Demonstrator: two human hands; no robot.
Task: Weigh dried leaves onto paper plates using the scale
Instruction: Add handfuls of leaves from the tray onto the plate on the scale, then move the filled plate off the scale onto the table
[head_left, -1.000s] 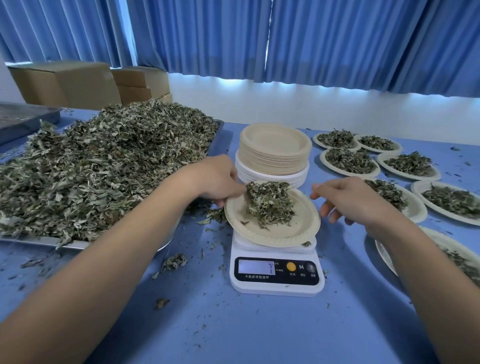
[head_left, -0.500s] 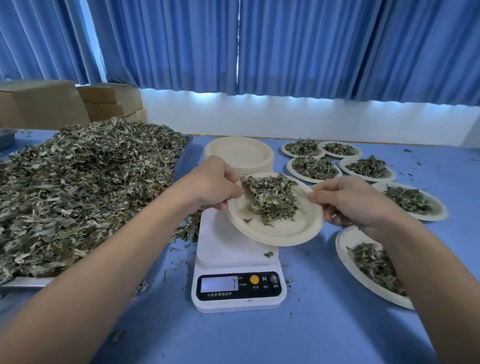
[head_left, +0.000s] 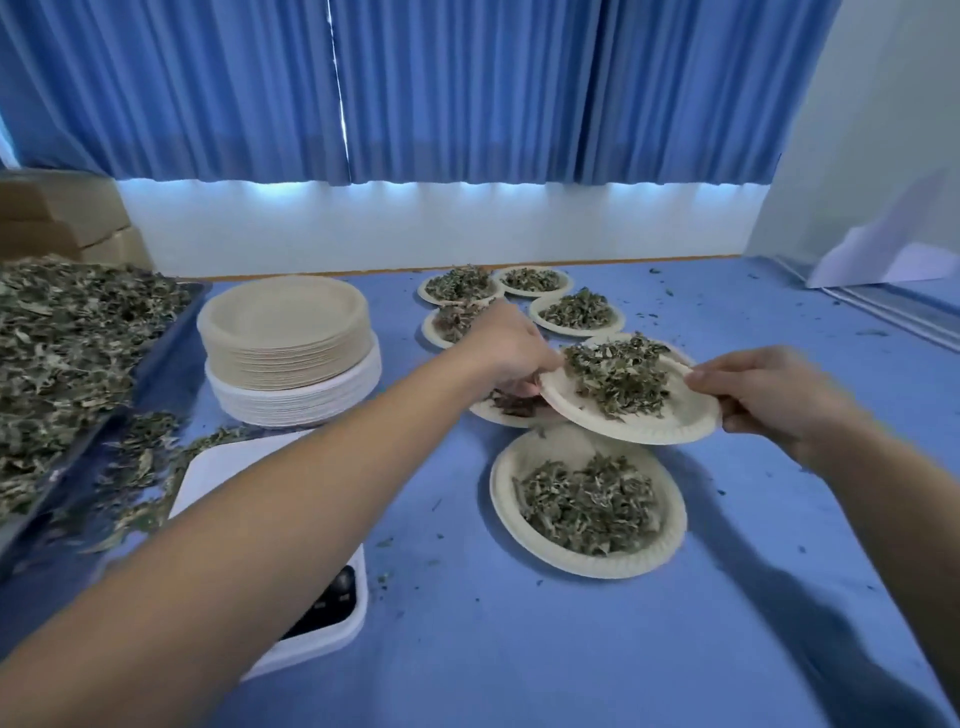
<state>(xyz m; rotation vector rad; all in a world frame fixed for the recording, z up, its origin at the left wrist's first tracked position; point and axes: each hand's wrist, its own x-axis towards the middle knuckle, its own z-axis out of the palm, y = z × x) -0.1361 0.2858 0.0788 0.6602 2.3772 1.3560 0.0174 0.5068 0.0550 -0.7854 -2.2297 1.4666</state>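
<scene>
While it hangs beside the scale (head_left: 228, 465), leaf-laden plate (head_left: 680, 418), rim pinched by left hand (head_left: 511, 349) and right hand (head_left: 769, 397)

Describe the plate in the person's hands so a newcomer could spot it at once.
On the blue table, look right of the stack of empty plates to the cluster of leaf-filled plates. The held plate hangs in the air there, over the far rim of the nearest full plate. It alone is pinched at opposite rims by the left hand and right hand.
</scene>
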